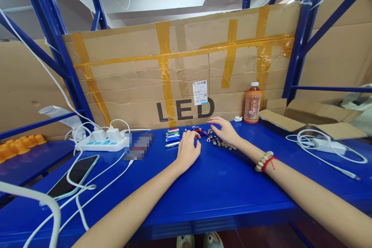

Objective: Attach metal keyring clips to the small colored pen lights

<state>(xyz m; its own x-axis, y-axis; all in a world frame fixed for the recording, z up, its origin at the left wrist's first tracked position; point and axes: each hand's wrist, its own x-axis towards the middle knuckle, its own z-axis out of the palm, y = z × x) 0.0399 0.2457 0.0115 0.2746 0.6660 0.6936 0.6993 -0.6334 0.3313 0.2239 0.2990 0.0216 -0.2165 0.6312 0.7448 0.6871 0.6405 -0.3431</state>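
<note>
My left hand (188, 148) rests on the blue shelf top (221, 186) with its fingers curled down, right beside a row of small coloured metal cylinders (172, 135). What its fingertips hold, if anything, is hidden. My right hand (223, 128) reaches over a scatter of small round button cells (222, 142), fingers spread and pointing left toward a small blue and red item (197, 129). A bead bracelet and red string (266, 161) sit on my right wrist.
A white power strip (100, 143) with chargers and trailing cables lies at left, with a phone (74, 175) near it. An orange drink bottle (252, 103) stands by the cardboard back wall (180, 73). An open carton (308, 118) and a white cable (322, 145) lie at right.
</note>
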